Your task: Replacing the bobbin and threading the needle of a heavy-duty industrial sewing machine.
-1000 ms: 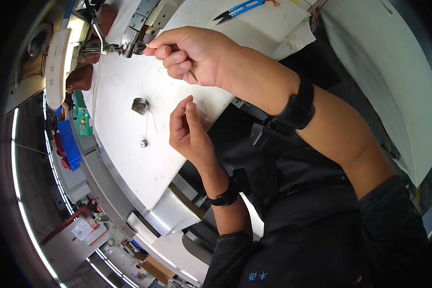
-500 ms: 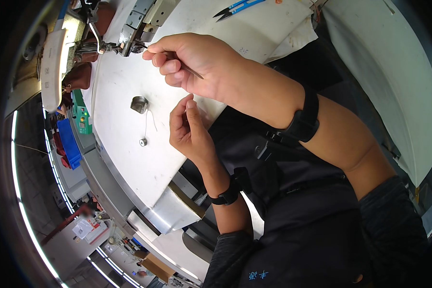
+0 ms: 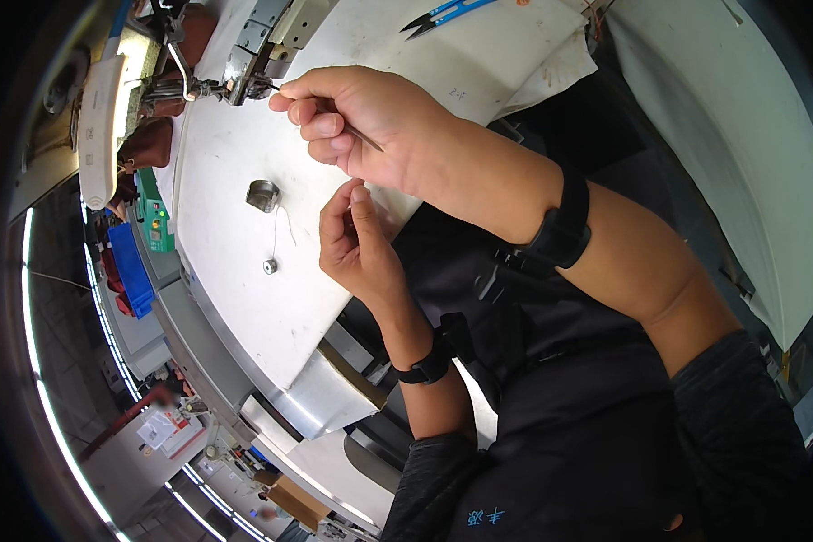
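My right hand [image 3: 366, 117] is closed round a thin dark metal rod [image 3: 365, 138], whose far end points at the sewing machine's needle area [image 3: 244, 88]. The rod's rear end sticks out past my curled fingers toward the wrist. Below it, my left hand [image 3: 359, 244] is held with thumb and fingers together. Anything between those fingertips is hidden. To the left of that hand, a metal bobbin case [image 3: 262, 196] lies on the white worktop [image 3: 244, 312]. A small bobbin [image 3: 270, 266] sits nearer to me, with a loose thread running between the two.
Blue-handled thread snips [image 3: 447, 15] lie at the far side of the worktop. The machine's lit head [image 3: 104, 135] rises at the upper left. Beyond the table edge are a green box [image 3: 156, 217] and a blue bin [image 3: 130, 271]. White fabric [image 3: 732, 135] hangs at the right.
My right forearm has shifted slightly to the left, while the hand and rod stay almost in place. My left hand, the bobbin and its case look the same.
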Demonstrator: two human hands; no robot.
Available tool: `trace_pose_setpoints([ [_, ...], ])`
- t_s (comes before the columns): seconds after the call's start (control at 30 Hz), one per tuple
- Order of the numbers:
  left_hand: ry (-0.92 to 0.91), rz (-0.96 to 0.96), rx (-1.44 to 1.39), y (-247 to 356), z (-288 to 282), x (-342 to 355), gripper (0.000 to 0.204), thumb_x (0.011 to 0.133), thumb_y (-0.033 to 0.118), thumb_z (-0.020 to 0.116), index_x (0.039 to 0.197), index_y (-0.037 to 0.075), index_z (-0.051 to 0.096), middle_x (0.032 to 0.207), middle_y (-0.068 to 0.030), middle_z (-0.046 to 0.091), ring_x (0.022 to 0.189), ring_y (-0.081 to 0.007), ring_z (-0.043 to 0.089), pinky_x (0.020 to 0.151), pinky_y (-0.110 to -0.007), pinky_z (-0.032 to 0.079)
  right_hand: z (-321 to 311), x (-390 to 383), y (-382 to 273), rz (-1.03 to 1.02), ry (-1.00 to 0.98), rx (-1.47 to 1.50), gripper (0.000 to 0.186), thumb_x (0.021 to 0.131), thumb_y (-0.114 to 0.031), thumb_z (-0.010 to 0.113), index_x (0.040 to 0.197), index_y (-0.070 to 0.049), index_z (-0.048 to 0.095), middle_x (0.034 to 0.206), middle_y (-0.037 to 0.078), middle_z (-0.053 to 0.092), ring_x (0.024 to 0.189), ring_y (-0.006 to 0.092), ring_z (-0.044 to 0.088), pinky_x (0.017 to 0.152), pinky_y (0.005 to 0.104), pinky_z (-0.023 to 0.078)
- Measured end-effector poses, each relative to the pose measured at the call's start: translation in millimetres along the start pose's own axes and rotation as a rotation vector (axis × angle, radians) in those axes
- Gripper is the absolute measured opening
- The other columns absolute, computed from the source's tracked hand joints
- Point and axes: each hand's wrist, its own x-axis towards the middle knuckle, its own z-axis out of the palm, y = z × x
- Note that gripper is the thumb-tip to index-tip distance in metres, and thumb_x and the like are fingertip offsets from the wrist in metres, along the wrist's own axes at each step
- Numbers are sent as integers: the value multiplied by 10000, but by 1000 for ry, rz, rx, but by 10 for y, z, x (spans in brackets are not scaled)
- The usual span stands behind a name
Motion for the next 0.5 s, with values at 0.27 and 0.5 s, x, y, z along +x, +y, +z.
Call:
trace_pose_setpoints([
  [0.27, 7, 17, 19, -33, -3, 9, 163, 993, 112, 667, 1068, -27, 707, 801, 27, 620, 639, -12, 478, 546, -164, 343, 2, 9, 18, -30, 3, -15, 207, 936, -115, 655, 1018, 69, 608, 634, -7, 548, 508, 40, 428, 445, 191, 319],
  [0.5, 2, 16, 25, -61, -23, 15, 160, 993, 111, 667, 1067, -25, 708, 812, 24, 628, 650, -16, 488, 557, -163, 354, -19, 22, 32, -25, -11, -6, 212, 943, -121, 652, 1023, 70, 606, 639, -8, 558, 510, 39, 429, 447, 190, 321],
])
